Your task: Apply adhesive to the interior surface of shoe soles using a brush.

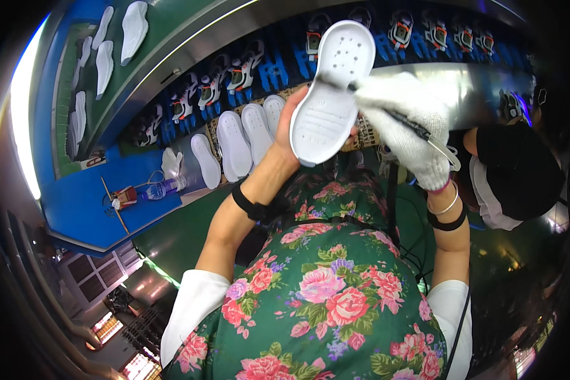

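A white shoe sole (326, 117) is held up in front of me, its hollow inner face toward me, with small holes at the upper end and ridges lower down. My bare left hand (289, 123) grips it from beneath and along its left edge. My right hand (408, 136), in a white knitted glove, is closed around a brush (413, 125) with a dark handle. Its dark, blurred tip lies over the narrow middle of the sole; whether it touches the surface I cannot tell.
Several white soles (232, 142) stand in a row left of my left hand. Behind them, shoe uppers (239, 76) sit on blue holders along a line. A plastic bottle (161, 189) lies on the blue table (82, 212). More soles (134, 30) rest upper left. Another person (519, 168) is close at right.
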Demonstrator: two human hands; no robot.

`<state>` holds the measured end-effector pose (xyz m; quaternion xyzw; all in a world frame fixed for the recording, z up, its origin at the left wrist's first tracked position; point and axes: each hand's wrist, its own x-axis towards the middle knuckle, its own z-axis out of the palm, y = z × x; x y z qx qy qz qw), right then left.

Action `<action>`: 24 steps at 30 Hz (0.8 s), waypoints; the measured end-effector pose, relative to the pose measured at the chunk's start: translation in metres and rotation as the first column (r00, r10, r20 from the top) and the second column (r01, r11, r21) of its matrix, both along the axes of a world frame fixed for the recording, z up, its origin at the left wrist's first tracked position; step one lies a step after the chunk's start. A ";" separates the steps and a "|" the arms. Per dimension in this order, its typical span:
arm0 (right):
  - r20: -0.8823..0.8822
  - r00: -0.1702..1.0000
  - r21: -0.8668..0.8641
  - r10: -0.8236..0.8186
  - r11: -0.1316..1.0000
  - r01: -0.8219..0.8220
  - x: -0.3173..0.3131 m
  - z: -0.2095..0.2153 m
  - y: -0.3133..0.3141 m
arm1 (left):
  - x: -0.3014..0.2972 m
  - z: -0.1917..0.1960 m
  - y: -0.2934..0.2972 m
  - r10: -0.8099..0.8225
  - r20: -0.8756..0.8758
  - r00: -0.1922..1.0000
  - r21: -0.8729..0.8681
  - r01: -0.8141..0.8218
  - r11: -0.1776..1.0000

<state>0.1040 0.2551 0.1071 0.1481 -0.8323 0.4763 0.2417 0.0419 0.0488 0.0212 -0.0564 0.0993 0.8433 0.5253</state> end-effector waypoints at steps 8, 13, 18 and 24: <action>0.195 0.948 -0.244 0.250 0.949 -0.200 0.018 0.012 -0.024 | 0.001 0.019 -0.018 0.251 -0.031 0.968 -0.050 -0.252 0.966; 0.459 0.861 -0.722 0.219 0.657 0.217 0.030 0.018 -0.002 | -0.050 0.059 -0.064 0.286 -0.548 0.786 0.185 -0.219 0.958; 0.460 0.850 -0.752 0.256 0.621 0.220 0.031 -0.013 -0.011 | -0.154 0.105 -0.087 0.460 -0.341 0.820 0.386 -0.325 0.864; 0.468 0.829 -0.750 0.305 0.634 0.190 0.031 -0.059 -0.021 | -0.188 0.120 -0.063 0.722 0.127 0.680 0.314 -0.718 0.621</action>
